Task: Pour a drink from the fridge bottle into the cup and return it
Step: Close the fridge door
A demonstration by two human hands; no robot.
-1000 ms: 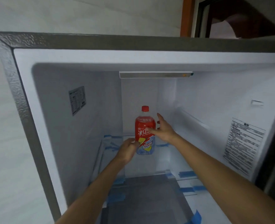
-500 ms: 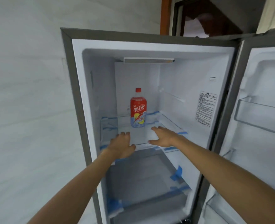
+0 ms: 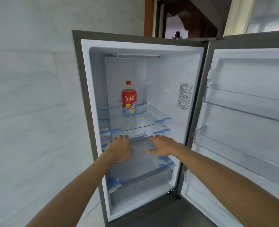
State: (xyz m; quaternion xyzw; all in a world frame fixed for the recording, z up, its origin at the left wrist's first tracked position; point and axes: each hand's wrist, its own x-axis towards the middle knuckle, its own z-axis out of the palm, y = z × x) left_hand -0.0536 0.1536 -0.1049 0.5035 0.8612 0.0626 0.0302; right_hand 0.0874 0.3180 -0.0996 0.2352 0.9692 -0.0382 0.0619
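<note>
Now both empty hands [image 3: 141,149] flat, outstretched below the shelved bottle [image 3: 129,101]

- Both my arms are stretched out straight ahead, bare forearms coming in from the bottom corners of the frame and angling toward the middle.
- My left hand [image 3: 119,149] is palm down, fingers loosely together and pointing forward, holding nothing.
- My right hand [image 3: 162,145] is just right of centre, also flat and empty, thumb sticking out toward the left one.
</note>
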